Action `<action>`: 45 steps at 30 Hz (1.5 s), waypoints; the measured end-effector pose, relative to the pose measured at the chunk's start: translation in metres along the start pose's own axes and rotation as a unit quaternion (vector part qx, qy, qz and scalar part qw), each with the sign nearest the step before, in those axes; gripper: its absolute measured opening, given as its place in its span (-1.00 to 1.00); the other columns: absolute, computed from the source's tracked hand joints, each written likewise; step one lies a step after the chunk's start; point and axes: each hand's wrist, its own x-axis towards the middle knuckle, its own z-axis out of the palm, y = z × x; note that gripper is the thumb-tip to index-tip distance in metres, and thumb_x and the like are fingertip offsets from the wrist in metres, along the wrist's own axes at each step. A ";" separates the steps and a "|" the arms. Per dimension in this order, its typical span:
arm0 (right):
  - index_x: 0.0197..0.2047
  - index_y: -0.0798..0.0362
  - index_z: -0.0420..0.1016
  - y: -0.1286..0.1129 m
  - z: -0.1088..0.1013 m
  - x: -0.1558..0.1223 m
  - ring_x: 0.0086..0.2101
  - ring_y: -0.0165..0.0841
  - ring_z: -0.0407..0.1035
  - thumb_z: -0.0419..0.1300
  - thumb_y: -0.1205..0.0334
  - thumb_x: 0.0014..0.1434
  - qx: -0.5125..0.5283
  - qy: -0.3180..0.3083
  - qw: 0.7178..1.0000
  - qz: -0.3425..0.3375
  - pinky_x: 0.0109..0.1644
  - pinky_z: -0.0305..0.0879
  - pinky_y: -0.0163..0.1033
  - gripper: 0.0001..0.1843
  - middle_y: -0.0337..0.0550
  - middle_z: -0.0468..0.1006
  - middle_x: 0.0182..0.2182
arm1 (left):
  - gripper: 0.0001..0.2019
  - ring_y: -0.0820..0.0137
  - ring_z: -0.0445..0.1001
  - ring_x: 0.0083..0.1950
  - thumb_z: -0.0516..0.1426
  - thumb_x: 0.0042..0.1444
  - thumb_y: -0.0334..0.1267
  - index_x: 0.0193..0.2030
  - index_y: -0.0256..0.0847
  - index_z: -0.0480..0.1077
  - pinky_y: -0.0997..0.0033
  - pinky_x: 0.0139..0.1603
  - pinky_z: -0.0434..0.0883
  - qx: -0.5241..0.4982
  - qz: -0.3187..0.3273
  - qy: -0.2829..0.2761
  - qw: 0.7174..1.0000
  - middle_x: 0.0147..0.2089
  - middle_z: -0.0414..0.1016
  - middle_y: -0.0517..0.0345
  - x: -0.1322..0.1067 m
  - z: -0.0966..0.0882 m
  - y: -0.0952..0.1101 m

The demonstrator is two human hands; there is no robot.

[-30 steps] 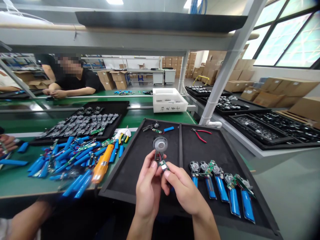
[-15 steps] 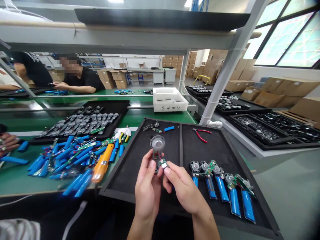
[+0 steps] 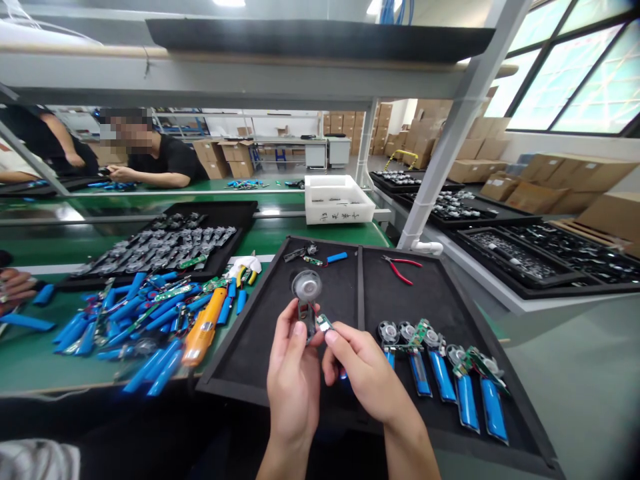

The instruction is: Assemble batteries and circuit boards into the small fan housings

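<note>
The left hand [image 3: 294, 380] is closed on a round speaker [image 3: 306, 285], held up over the left compartment of a black tray [image 3: 239, 319]. A small green circuit board [image 3: 324, 323] is pinched by the right hand [image 3: 363, 377], so the two parts are kept close; any wire link is mostly hidden by fingers. Red-handled pliers [image 3: 400, 270] are laid in the right compartment, above a row of blue battery assemblies [image 3: 443, 377]. Loose blue cells [image 3: 145, 320] are heaped on the green tabletop [image 3: 30, 360] left of the tray. A co-worker [image 3: 165, 160] is seen at upper left.
</note>
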 end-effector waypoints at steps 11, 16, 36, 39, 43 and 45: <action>-0.14 -0.01 0.35 0.003 0.002 0.001 -0.57 -0.46 0.23 0.04 -0.13 0.45 0.021 0.031 0.998 0.056 -0.44 0.15 -0.35 -0.64 -0.39 0.39 -0.62 | -0.65 0.32 0.49 0.15 0.16 0.33 -0.17 0.23 -0.05 0.40 0.46 0.08 0.45 0.005 0.050 0.004 0.999 0.14 0.52 0.01 0.003 0.000 -0.004; -0.20 0.01 0.35 -0.002 0.003 0.000 -0.54 -0.48 0.23 0.01 -0.10 0.47 -0.017 0.037 0.998 0.037 -0.41 0.14 -0.35 -0.63 -0.39 0.37 -0.59 | -0.63 0.33 0.52 0.04 0.17 0.32 -0.15 0.24 -0.01 0.38 0.44 -0.01 0.50 0.015 0.027 0.000 1.000 0.15 0.51 0.02 0.001 0.002 -0.007; -0.20 0.00 0.32 0.003 0.001 0.002 -0.54 -0.47 0.17 0.00 -0.03 0.49 -0.016 0.030 0.999 0.024 -0.42 0.10 -0.33 -0.68 -0.41 0.32 -0.59 | -0.65 0.24 0.40 0.27 0.15 0.33 -0.17 0.23 -0.06 0.39 0.30 0.27 0.33 0.005 0.031 -0.004 0.999 0.16 0.50 -0.01 0.004 0.001 -0.006; -0.21 0.00 0.32 0.003 0.001 0.002 -0.54 -0.47 0.17 0.00 -0.03 0.49 -0.021 0.029 0.999 0.025 -0.41 0.10 -0.33 -0.68 -0.41 0.31 -0.59 | -0.66 0.21 0.37 0.31 0.16 0.32 -0.17 0.21 -0.05 0.40 0.30 0.28 0.33 0.004 0.033 -0.002 0.999 0.22 0.46 -0.01 0.004 0.001 -0.005; -0.21 0.01 0.32 0.001 0.000 0.001 -0.55 -0.47 0.18 0.00 -0.03 0.49 -0.026 0.031 0.999 0.028 -0.41 0.10 -0.33 -0.68 -0.41 0.31 -0.60 | -0.65 0.19 0.38 0.31 0.18 0.31 -0.17 0.22 -0.05 0.40 0.30 0.27 0.35 0.012 0.040 -0.001 0.999 0.25 0.45 -0.02 0.003 0.000 -0.006; -0.20 0.01 0.33 0.001 0.001 0.001 -0.54 -0.47 0.19 0.00 -0.03 0.48 -0.027 0.031 0.999 0.026 -0.41 0.11 -0.33 -0.68 -0.41 0.31 -0.60 | -0.64 0.18 0.39 0.31 0.18 0.31 -0.17 0.23 -0.05 0.39 0.29 0.27 0.36 0.017 0.045 0.001 0.999 0.24 0.46 -0.03 0.003 0.000 -0.006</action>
